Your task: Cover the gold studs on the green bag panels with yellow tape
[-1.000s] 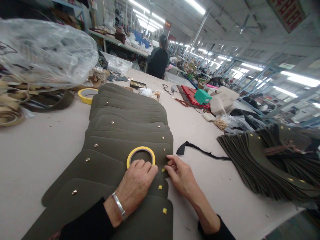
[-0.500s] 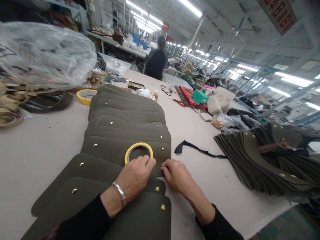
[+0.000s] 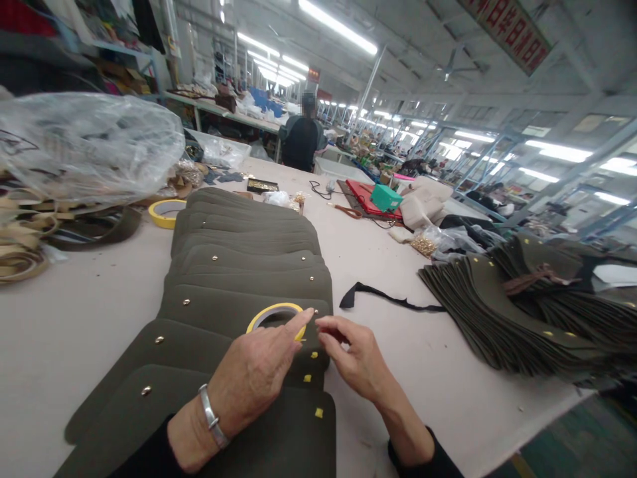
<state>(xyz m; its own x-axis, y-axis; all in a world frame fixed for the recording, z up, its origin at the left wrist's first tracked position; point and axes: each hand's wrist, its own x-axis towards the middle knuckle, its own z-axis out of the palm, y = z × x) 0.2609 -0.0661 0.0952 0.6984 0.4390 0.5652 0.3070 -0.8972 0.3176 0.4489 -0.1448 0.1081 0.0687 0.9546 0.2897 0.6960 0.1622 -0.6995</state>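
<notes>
Olive-green panels [image 3: 223,299] run up the table [image 3: 398,405] in an overlapping row, as the head view has it, smooth and matt with rounded corners. Shiny metal studs [image 3: 159,340] dot their left parts, with smaller ones near the right edges further up. Three little yellow tape squares [image 3: 319,413] sit by the right edges of the nearest panels.

Over the row, a yellow tape roll [image 3: 275,308] with a grey inner face shows behind the left hand [image 3: 256,365], which wears a silver bracelet [image 3: 213,417]. That hand's forefinger stretches forward across the roll; the other fingers are mostly hidden, so I can't tell whether they grip it. The right hand [image 3: 355,355] is just beside the row's right edge, fingers bent, a gap between thumb and forefinger tips.

As for containers, a big clear plastic bag [image 3: 94,143] bulges on the left, its contents too hazy to make out. A dark tray [image 3: 262,185] beyond the row bears rows of gold-coloured pieces. To the right, a small clear bag [image 3: 423,244] holds a heap of gold-coloured bits, and a closed-looking green box [image 3: 385,198] rests on something flat and red [image 3: 358,199].
</notes>
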